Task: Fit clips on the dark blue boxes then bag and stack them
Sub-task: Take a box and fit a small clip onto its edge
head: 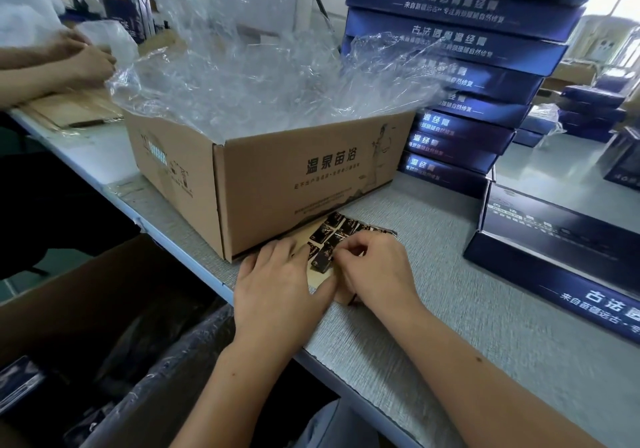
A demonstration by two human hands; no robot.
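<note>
A tan backing sheet [323, 276] carrying several small black clips [334, 231] lies on the grey table in front of the cardboard box. My left hand [277, 288] lies flat on the sheet's near left part and presses it down. My right hand [374, 267] has its fingers curled and pinches one black clip [320, 259] at the sheet's middle. A tall pile of dark blue boxes [464, 67] rises at the back right. One more dark blue box [561, 257] lies flat at the right, apart from both hands.
An open cardboard box [277, 184] lined with a clear plastic bag [259, 67] stands just behind the sheet. Another person's hands [83, 60] work at the far left. A large brown carton [86, 309] with bagged boxes sits below the table edge [194, 260].
</note>
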